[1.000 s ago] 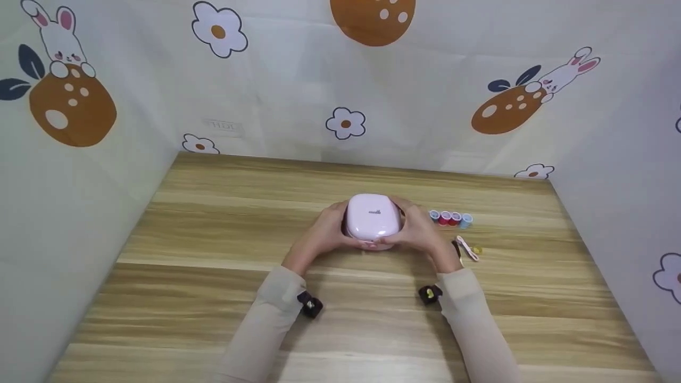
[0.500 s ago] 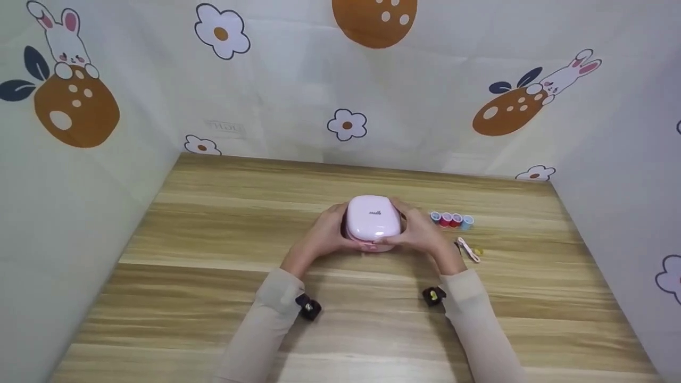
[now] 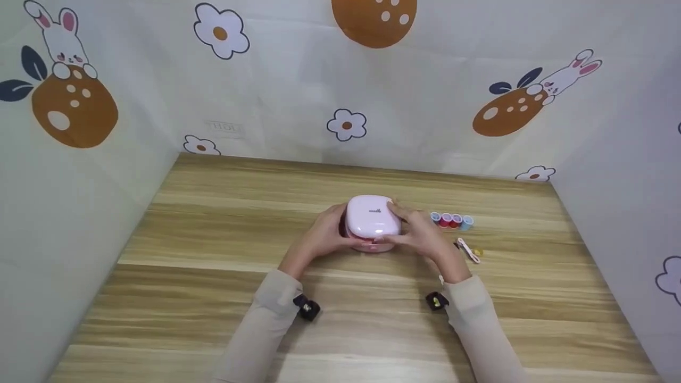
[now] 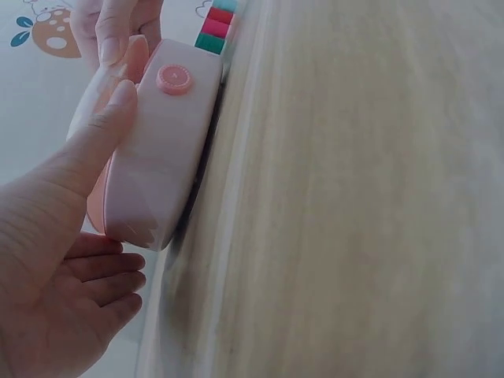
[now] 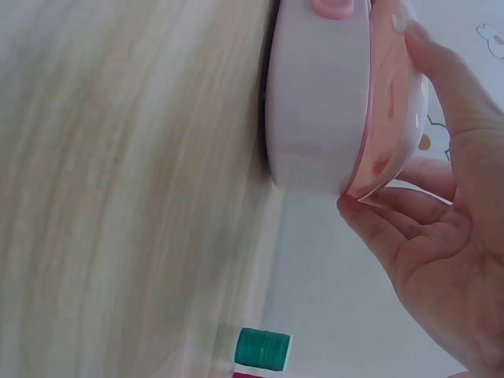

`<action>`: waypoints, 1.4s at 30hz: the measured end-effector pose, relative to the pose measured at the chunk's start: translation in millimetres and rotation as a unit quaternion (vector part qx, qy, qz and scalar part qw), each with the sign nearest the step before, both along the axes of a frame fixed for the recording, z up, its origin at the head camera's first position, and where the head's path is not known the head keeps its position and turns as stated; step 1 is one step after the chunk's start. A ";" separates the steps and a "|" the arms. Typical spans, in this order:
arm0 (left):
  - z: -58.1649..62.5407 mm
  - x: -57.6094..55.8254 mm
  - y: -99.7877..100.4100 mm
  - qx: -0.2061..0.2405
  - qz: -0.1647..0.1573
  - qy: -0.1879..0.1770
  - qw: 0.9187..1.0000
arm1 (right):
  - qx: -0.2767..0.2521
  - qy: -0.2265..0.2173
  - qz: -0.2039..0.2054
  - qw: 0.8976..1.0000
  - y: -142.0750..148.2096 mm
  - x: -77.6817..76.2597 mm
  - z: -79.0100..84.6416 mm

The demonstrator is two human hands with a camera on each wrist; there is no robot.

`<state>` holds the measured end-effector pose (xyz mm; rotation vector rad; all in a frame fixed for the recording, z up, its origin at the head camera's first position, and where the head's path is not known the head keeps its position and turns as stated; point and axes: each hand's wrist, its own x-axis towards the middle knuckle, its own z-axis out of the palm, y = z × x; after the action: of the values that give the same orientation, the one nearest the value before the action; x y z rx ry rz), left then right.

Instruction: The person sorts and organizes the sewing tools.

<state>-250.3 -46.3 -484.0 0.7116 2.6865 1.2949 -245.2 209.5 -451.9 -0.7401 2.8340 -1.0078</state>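
Note:
A pale pink rounded box [image 4: 157,157] with a round pink button [image 4: 175,79] on its front stands on the wooden table. Its glossy lid [image 3: 370,215] is tilted up at the front, with a gap over the base. My left hand [image 3: 327,234] grips the left side of the box, thumb at the front near the lid's edge, fingers around the side. My right hand [image 3: 424,236] holds the lid at its right side, thumb at the front edge and fingers at the side, as the right wrist view shows. The box's inside is hidden.
Several thread spools [image 3: 450,221] in blue and red tones stand in a row right of the box; a green spool [image 5: 262,349] shows in the right wrist view. Nearer lie a slim white-and-pink item [image 3: 468,250] and a small yellow thing [image 3: 478,252]. Patterned cloth walls [image 3: 287,106] enclose the table.
The lid's front edge has risen off the base, opening a gap. My right hand's fingers have shifted onto the lid's right edge, and its wrist has moved slightly right. The left hand has hardly moved.

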 end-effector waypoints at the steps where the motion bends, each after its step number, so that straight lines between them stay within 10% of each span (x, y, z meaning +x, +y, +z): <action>1: 0.2 0.0 -0.2 0.001 0.000 -0.003 1.000 | 0.001 0.009 0.002 1.000 -0.5 1.5 0.7; 42: 5.7 -1.1 -0.3 -0.013 0.012 -0.042 0.999 | -0.036 0.144 0.012 0.989 3.1 12.7 28.6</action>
<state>-251.4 -46.6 -478.3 0.6094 2.6493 1.2621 -232.5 212.6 -423.3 -0.9990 3.0308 -1.0857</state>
